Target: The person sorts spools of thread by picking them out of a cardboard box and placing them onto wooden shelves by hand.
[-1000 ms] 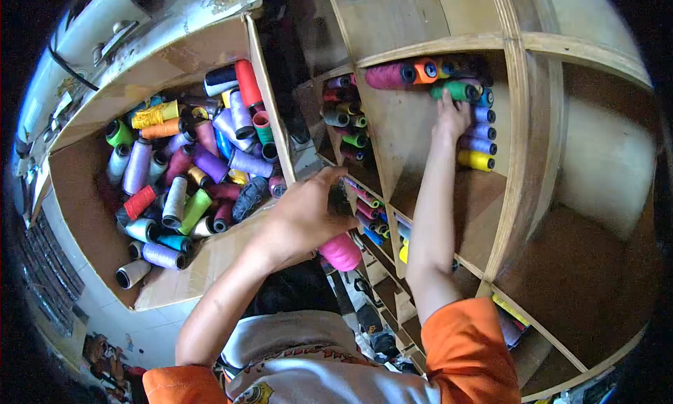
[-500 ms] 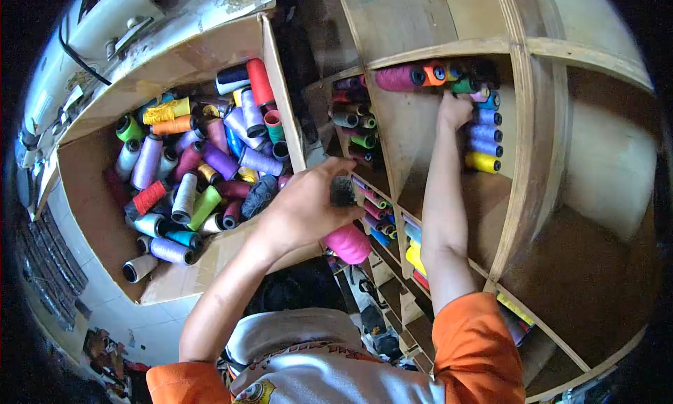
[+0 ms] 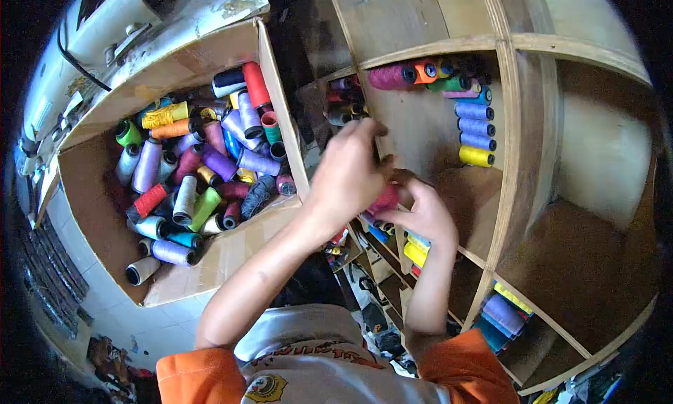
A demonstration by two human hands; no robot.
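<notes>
My left hand [image 3: 350, 169] is raised between the cardboard box and the shelf, somewhat blurred. Its thumb and fingers are curved but apart, and the shelf divider seems to show in the gap. Just below and beside it, my right hand [image 3: 426, 211] has closed its fingers and thumb around a pink thread spool [image 3: 384, 199]. Part of that spool is hidden behind my hands. In the shelf compartment, lilac spools [image 3: 477, 128] and a yellow spool [image 3: 477, 156] form a column, under a row with a maroon spool [image 3: 391, 77] and an orange spool [image 3: 424, 72].
The open cardboard box [image 3: 231, 260] on the left holds a jumble of many-coloured thread spools [image 3: 210, 162]. Wooden dividers [image 3: 506, 158] split the shelf. Lower compartments hold more spools [image 3: 503, 313]. A white machine [image 3: 105, 39] stands behind the box.
My right hand has come out of the compartment, down and left, and now grips the pink spool near my left hand. My left hand has moved up and right, its fingers opened.
</notes>
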